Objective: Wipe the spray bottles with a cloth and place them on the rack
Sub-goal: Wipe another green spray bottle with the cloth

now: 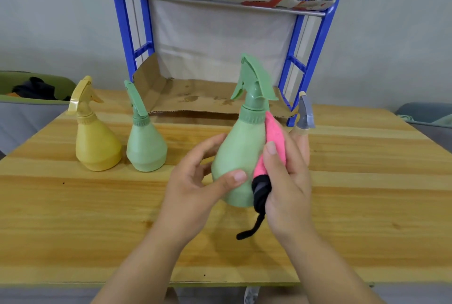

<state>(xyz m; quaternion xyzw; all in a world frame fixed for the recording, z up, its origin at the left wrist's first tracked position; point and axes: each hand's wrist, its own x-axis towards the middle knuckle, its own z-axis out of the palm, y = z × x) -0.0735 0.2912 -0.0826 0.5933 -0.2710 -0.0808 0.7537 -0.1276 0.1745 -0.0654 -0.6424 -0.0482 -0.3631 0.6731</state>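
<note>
My left hand grips the lower body of a green spray bottle, held tilted above the wooden table. My right hand presses a pink and black cloth against the bottle's right side; a black end of the cloth hangs down. A yellow spray bottle and a smaller green spray bottle stand upright at the left. Behind my right hand stands a pale bottle with a grey trigger head, mostly hidden. The blue rack stands at the back, its shelves lined with cardboard.
A green and grey bin with dark fabric inside sits off the table's left edge. Another grey-blue container is at the far right. The table's front edge runs just below my forearms.
</note>
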